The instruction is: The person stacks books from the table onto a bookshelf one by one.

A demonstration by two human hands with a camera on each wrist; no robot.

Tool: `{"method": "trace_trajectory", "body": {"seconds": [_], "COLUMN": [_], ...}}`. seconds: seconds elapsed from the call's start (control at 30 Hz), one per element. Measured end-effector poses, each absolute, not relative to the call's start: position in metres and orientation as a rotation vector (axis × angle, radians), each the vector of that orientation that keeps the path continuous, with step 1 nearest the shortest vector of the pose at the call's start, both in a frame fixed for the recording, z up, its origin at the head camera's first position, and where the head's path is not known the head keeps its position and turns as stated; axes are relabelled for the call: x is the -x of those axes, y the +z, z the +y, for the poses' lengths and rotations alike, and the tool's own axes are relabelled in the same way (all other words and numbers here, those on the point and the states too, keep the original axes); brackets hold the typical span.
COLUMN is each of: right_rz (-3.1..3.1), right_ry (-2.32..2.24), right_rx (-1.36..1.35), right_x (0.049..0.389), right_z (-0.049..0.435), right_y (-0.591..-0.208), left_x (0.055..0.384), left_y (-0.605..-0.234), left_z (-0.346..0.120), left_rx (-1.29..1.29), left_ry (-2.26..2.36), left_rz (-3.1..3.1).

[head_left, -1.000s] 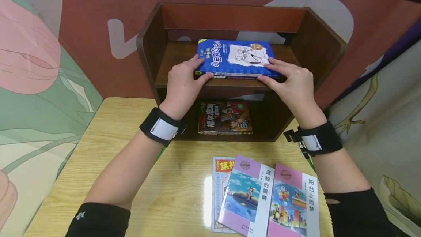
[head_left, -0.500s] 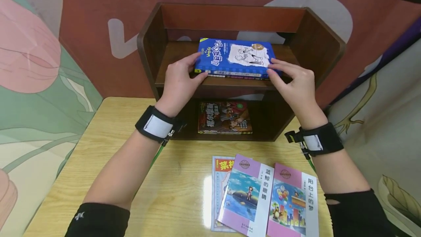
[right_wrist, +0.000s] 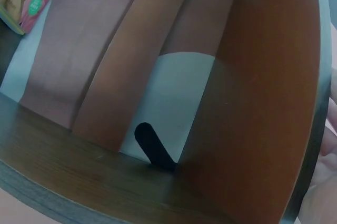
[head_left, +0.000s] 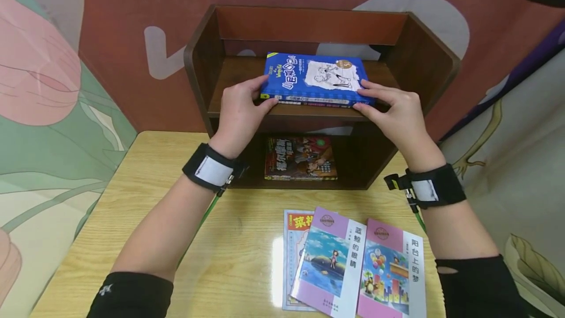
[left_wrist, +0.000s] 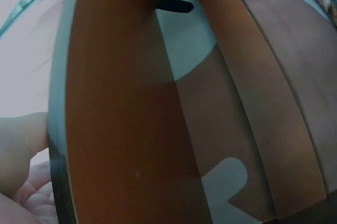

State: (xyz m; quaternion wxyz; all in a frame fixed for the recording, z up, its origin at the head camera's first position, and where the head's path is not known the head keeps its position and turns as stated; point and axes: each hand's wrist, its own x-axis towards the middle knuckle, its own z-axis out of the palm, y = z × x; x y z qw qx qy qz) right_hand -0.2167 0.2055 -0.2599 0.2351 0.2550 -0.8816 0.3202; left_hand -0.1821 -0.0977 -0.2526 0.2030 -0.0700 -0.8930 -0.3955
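A blue comic book (head_left: pixel 315 78) lies flat on top of at least one other book, on the upper shelf (head_left: pixel 238 70) of a small brown bookshelf. My left hand (head_left: pixel 240 112) grips the left front corner, its thumb at the spines and its fingers along the left side. At the right front corner my right hand (head_left: pixel 395 109) pinches the books, with the thumb low on the spines and fingertips over the cover's edge. Both wrist views look under the upper board; part of the left hand (left_wrist: pixel 21 155) and part of the right hand (right_wrist: pixel 321 171) show beyond it, the books hidden.
On the lower shelf lies a dark-covered comic book (head_left: pixel 301 157). In front, on the wooden table (head_left: pixel 229 259), lie two pink-and-white books, one with a whale picture (head_left: pixel 326 261) and one with balloons (head_left: pixel 390 269). A light-blue book (head_left: pixel 292 259) is partly covered. Side panels (head_left: pixel 205 48) flank the shelf.
My left hand has shifted slightly left along the corner. The right thumb moved up, then back down on the spines. The blue book has barely moved, its edges now more in line with the book beneath.
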Motion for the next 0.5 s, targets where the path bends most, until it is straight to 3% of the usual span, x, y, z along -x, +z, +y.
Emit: {"method": "trace_trajectory", "body": {"seconds": [0.5], "right_rz": [-2.446], "right_ry": [0.929], "right_rx": [-0.733], "right_x": [0.2194], "right_z": [0.2067], "right_y": [-0.2589], "left_x": [0.1731], "left_y": [-0.2583], "left_z": [-0.1006], "left_rx": [0.208], "left_ry": [-0.999], "left_rz": [-2.493]}}
